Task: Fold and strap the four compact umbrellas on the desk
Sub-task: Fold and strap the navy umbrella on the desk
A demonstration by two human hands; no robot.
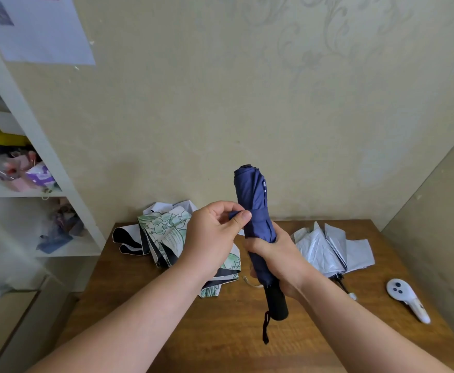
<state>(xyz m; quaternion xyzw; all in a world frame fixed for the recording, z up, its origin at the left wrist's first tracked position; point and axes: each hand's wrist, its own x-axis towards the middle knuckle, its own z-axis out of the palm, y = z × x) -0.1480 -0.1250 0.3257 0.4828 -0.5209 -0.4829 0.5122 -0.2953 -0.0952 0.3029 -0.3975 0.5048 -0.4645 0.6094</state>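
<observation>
We found the navy umbrella (252, 200) held upright above the desk (220, 332), its canopy rolled tight. The right hand (277, 261) was wrapped around its lower canopy, just above the black handle (276, 302). The left hand (212, 235) pinched the strap (238, 214) between thumb and forefinger at mid-canopy. A floral umbrella (166, 232) lay unfolded at desk left, a silver umbrella (330, 247) at right. A white controller (406, 298) lay near the right edge.

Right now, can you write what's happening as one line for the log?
step: strapping navy umbrella | left hand: pinching strap | right hand: gripping umbrella upright | desk: floral umbrella, silver umbrella unfolded
</observation>
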